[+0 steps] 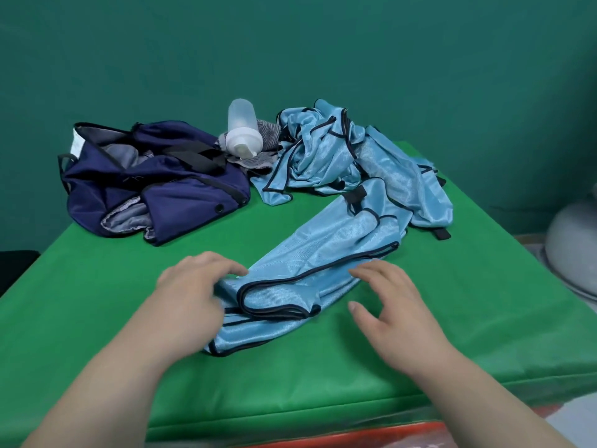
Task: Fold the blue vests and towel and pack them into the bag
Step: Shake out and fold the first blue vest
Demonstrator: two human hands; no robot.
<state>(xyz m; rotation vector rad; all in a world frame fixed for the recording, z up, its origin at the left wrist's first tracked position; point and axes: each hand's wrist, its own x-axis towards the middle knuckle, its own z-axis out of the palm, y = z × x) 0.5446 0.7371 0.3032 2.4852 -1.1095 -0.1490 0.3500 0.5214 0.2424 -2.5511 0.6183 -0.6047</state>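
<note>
The shiny light-blue mesh vest with dark trim (pixel 310 263) is lying at the green-covered table's (pixel 97 302) front, trailing into the crumpled heap of matching vests (pixel 323 150). The left hand (pixel 190 295) is resting loose-fingered on it and the right hand (pixel 391 295) is spreading open beside it. Any tug is likely dragging the heap along.

Left hand (pixel 190 286) palm-down, fingers loosely curved; right hand (pixel 391 305) spread, seemingly hovering.

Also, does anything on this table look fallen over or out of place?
Yes. The translucent bottle lies tipped over on the grey striped towel, between the navy bag and the heap of blue vests. It rests on a thing that must still be folded. No spill shows.
</note>
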